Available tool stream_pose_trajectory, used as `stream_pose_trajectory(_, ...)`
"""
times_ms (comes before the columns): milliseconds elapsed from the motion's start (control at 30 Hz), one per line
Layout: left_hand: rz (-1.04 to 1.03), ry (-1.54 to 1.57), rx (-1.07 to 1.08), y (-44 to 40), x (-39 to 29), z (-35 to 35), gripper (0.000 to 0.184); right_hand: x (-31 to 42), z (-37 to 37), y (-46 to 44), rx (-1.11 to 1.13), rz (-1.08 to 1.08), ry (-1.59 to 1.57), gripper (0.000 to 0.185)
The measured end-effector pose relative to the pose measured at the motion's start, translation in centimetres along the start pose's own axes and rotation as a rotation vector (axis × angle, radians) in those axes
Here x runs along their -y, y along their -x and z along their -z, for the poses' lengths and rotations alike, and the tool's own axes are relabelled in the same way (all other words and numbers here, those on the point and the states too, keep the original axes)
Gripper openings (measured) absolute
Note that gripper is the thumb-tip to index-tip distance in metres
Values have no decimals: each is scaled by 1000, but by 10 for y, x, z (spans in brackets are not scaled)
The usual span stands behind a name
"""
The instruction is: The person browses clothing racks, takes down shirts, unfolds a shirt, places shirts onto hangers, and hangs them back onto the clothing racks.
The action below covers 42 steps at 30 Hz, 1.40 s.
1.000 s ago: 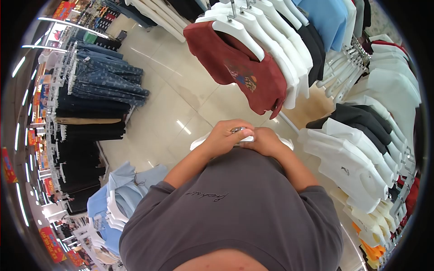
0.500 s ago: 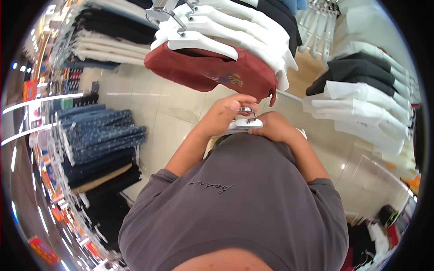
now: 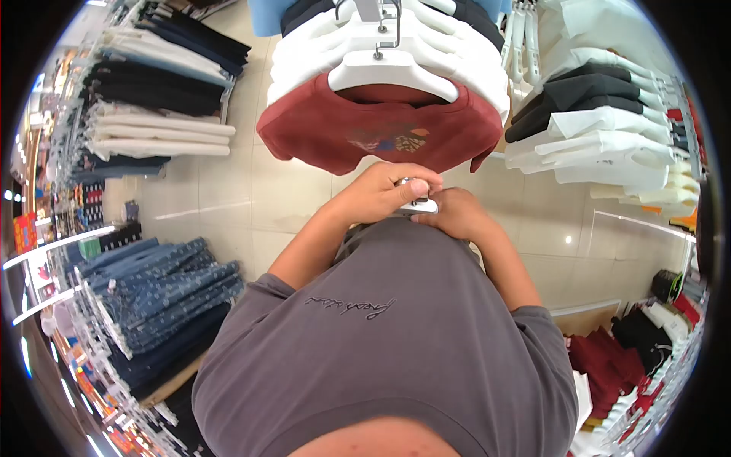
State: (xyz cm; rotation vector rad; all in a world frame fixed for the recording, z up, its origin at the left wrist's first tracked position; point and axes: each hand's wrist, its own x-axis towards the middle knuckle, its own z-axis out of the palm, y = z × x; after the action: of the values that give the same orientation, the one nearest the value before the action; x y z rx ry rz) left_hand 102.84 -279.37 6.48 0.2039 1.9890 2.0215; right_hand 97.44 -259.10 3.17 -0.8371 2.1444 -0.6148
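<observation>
Close in front of my chest is a white hanger (image 3: 423,206) with a metal hook. My left hand (image 3: 383,192) is closed around the hook, its thumb and fingers pinching it. My right hand (image 3: 457,213) grips the hanger's body just below, fingers curled over it. Most of the hanger, and whatever hangs from it, is hidden behind my grey shirt and hands. Just beyond my hands a dark red T-shirt (image 3: 320,122) with a printed motif hangs facing me on a white hanger (image 3: 392,75), at the front of a row of shirts.
White shirts (image 3: 297,82) hang behind the red one on a metal rail (image 3: 369,9). To the right hang black shirts (image 3: 579,103) and white shirts (image 3: 609,152). Blue patterned denim (image 3: 175,278) and folded trousers (image 3: 160,87) hang on the left. Tiled floor (image 3: 228,183) lies between racks.
My view has turned, so the red T-shirt now faces me more squarely, nearer the centre. My left fingers have closed down onto the hook; my right hand keeps its grip.
</observation>
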Motion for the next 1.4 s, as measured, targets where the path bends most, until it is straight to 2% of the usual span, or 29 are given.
stream_pose_trajectory(67, 12, 11, 57, 3, -2, 3, 42, 6, -10, 1, -85, 14, -17, 44)
stream_pose_trajectory(233, 63, 53, 166, 5, -4, 4, 37, 17, -24, 13, -46, -113, -105, 43)
stream_pose_trajectory(367, 31, 13, 200, 1, -10, -1, 37, 19, -25, 23, -126, -125, -107, 42)
stream_pose_trajectory(433, 18, -64, 192, -2, -16, -2, 39, 24, -15, 26, -66, -207, -118, 43)
stream_pose_trajectory(833, -3, -158, 78, -22, -27, -36, 39, -6, 4, 46, -178, -106, -106, 40)
stream_pose_trajectory(1167, -10, -199, 9, -35, -28, -54, 37, -24, 17, 51, -117, -124, -21, 36)
stream_pose_trajectory(1300, -6, -175, -24, -38, -25, -58, 34, -25, 21, 55, -138, -99, -68, 43)
stream_pose_trajectory(1367, -22, -111, -43, -41, -22, -57, 36, -28, 22, 55, -142, -111, -65, 45)
stream_pose_trajectory(1400, -126, -81, -1, -44, -11, -53, 52, -30, 20, 54, -148, -124, -73, 43)
